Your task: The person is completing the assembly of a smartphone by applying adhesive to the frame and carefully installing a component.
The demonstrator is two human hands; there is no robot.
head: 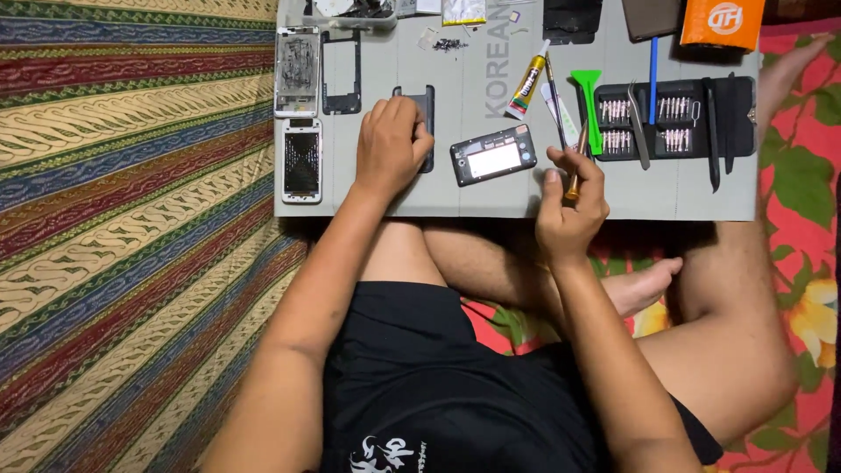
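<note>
My left hand point(390, 144) rests palm down on a dark phone part point(425, 109) lying on the grey work mat point(455, 197). My right hand point(571, 201) is closed around a small brass-coloured screwdriver point(576, 166), tip pointing up, near the mat's front edge. Between the two hands lies a black phone piece with a pale panel point(493, 155), tilted slightly.
A phone frame point(297, 70), a black bezel point(341, 74) and a white phone point(301, 162) lie at the mat's left. A glue tube point(528, 79), green pry tool point(589, 101), tweezers point(638, 127) and a bit set case point(674, 118) sit right. An orange box point(723, 22) stands at the back.
</note>
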